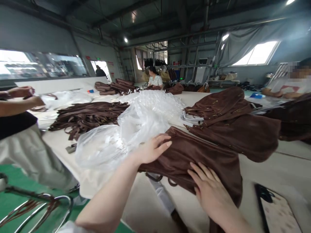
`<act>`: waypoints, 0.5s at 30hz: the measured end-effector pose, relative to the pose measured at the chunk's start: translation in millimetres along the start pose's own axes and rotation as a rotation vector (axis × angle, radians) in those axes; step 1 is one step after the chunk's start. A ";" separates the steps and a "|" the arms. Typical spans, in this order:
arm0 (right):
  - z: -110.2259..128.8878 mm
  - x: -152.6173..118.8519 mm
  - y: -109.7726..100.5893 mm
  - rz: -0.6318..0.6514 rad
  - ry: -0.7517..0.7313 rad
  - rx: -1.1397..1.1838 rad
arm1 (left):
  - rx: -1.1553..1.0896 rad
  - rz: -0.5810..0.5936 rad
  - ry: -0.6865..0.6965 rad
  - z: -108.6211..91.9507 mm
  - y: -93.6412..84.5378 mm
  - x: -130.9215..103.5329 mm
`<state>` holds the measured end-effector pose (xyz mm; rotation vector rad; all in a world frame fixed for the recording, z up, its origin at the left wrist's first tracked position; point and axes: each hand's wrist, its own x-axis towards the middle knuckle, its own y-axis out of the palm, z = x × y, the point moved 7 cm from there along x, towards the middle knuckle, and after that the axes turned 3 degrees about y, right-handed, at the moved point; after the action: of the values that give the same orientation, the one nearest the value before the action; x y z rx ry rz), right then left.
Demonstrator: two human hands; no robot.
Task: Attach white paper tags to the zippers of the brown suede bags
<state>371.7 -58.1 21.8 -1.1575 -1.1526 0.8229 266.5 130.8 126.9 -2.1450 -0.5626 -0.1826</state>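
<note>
Through the head view I had both hands over the brown piece (184, 145), a smooth, leather-like item that lay across the desk (257, 168) right in front of me. My left hand (154, 150) rested at its left edge, fingers close together and thumb apart from them, clamped on nothing. My right hand (206, 184) lay palm down on its nearer part, fingers slightly spread, also gripping nothing.

I took the step in hand to be flattening and straightening this piece, since shallow folds ran across it between my hands. Below its near edge I could see a dark ring (172, 182) and a strap in a pale wrapping (163, 195); whether they were fastened to the piece I could not tell.

The next move, I judged, called for light, even pressure, working the folds outward without dragging the ring or strap. I had to mind the clear plastic (143, 119) just beside my left hand, the brown stack (233, 123) just beyond the piece, and the phone (279, 208) to the right of it.
</note>
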 end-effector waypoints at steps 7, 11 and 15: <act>-69.2 7.3 16.8 -0.086 0.196 -0.090 | 0.039 -0.039 -0.428 53.9 -42.8 -44.1; -65.0 -0.1 13.6 -0.092 0.245 -0.061 | -0.003 -0.048 -0.445 65.9 -8.5 -64.2; -60.5 -2.1 2.3 -0.051 0.296 0.050 | -0.263 -0.083 -0.677 84.9 27.5 -76.8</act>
<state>429.8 -75.0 19.1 -1.1601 -0.9078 0.6139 204.7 159.5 30.9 -2.4269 -1.0594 0.4695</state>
